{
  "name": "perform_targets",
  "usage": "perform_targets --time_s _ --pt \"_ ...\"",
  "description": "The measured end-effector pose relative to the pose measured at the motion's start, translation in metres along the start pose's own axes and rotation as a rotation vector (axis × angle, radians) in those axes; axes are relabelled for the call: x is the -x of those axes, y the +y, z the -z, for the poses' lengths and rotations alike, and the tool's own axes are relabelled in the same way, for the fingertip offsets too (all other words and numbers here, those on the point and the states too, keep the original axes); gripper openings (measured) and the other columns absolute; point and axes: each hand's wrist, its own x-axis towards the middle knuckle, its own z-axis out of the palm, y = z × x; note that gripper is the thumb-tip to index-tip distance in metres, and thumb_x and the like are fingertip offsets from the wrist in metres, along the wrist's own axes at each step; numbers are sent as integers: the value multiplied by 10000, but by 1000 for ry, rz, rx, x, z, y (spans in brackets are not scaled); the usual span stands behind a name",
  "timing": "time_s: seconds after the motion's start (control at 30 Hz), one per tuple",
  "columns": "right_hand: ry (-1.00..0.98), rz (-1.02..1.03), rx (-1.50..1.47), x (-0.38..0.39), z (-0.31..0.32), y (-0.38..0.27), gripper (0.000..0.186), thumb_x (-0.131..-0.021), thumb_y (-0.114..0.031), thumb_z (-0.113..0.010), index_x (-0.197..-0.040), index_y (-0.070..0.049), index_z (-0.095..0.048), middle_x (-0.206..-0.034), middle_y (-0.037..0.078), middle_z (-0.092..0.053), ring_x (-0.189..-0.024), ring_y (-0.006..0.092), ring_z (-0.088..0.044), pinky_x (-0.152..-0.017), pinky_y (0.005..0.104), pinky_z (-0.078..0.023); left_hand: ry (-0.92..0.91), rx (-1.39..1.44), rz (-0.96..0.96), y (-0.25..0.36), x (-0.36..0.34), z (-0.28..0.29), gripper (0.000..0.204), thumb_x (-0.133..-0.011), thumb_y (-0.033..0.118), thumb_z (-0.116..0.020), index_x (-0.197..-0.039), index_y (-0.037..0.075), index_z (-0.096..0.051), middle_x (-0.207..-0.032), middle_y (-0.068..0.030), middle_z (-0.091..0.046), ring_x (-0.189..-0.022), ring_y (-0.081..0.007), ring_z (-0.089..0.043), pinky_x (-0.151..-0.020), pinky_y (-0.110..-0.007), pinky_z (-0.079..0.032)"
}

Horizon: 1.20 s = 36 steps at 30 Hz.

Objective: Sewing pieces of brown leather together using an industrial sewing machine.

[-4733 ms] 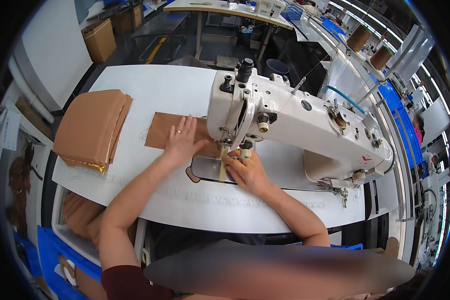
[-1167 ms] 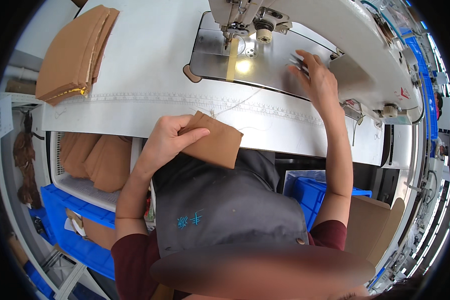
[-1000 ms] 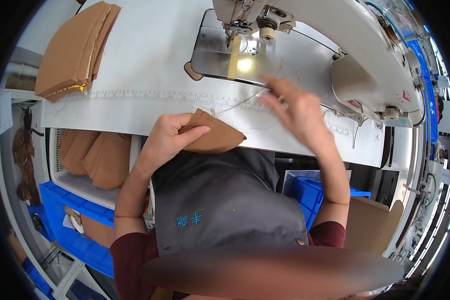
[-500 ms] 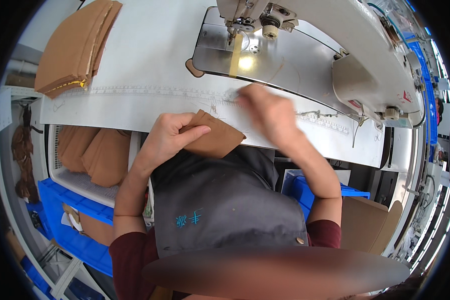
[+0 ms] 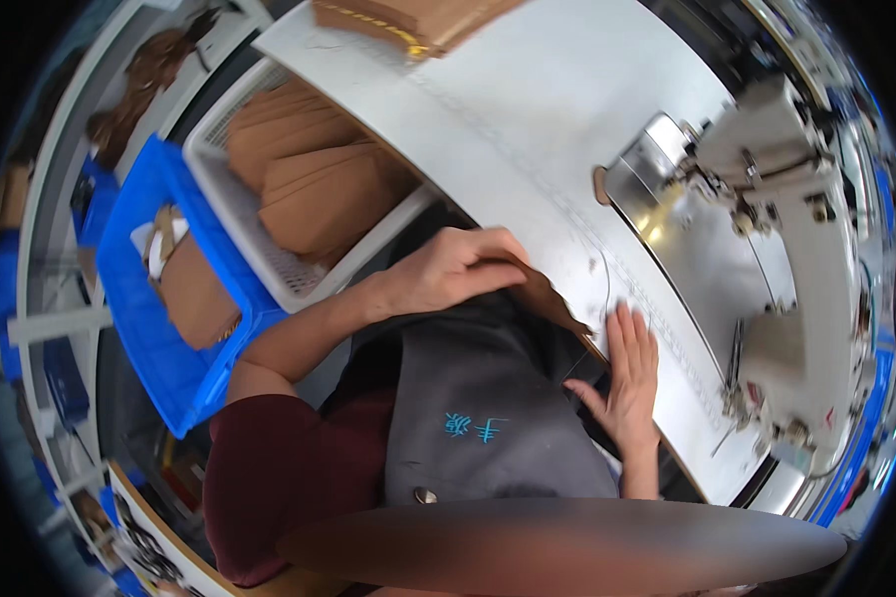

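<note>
My left hand (image 5: pixel 458 269) pinches a brown fabric piece (image 5: pixel 550 300) at its upper edge, over my lap by the table's front edge. The piece is seen nearly edge-on, its far corner pointing toward my right hand. My right hand (image 5: pixel 629 383) lies at the table edge beside that corner, fingers stretched out and thumb apart, with nothing in it. Loose thread lies on the white table (image 5: pixel 488 109) near its fingertips.
A sewing machine (image 5: pixel 816 269) with a shiny metal bed (image 5: pixel 667 214) stands on the right. More brown pieces (image 5: pixel 408 18) are stacked at the far table edge. At left, a white basket (image 5: pixel 239 234) holds several brown pieces (image 5: pixel 329 199), next to a blue bin (image 5: pixel 134 289).
My view has turned toward the left, with basket and bin now more central. My right hand has come down from over the table to its edge. My left hand still holds the fabric piece.
</note>
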Motion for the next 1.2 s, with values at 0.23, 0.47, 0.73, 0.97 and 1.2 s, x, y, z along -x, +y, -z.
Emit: perform_targets --time_s 0.23,0.47,0.73,0.97,1.2 --pt "573 -134 57 76 -35 11 288 -729 50 -739 -974 -68 -643 -913 101 -613 -808 281 -590 -724 386 -480 1284 637 271 -72 86 113 316 -974 204 -562 -1209 -8 -548 -1142 -108 -640 -1029 -223 -639 -892 -378 -522" --pt "334 -455 -7 139 -19 26 130 -809 33 -666 -889 -41 -595 -812 136 -589 -704 322 -610 -617 412 -491 1780 738 228 -214 149 198 285 -955 144 -544 -1207 9 -538 -1216 -141 -582 -1008 -292 -635 -851 -437 -557" --pt "-158 -676 215 227 -2 52 115 -836 -84 -641 -914 1 -638 -849 195 -654 -724 366 -638 -648 429 -503 1721 507 485 -203 187 162 498 -901 62 -605 -1351 93 -394 -1301 -164 -476 -1239 -288 -481 -1022 -441 -415" --pt "1107 -825 494 240 194 194 512 -947 -284 -606 -1326 47 -511 -1332 182 -549 -1167 259 -557 -1009 344 -419 1165 -607 57 -83 87 110 679 -911 59 -595 -1485 5 -237 -1520 -199 -294 -1427 -299 -240 -1166 -398 -173" --pt "1217 -1081 -363 275 249 359 491 -921 -398 -615 -1083 61 -675 -1043 174 -660 -1053 232 -603 -945 335 -451 183 -1036 -189 -30 -37 -11 684 -824 321 -698 -1397 49 -442 -1456 -179 -400 -1362 -356 -349 -1058 -517 -288"
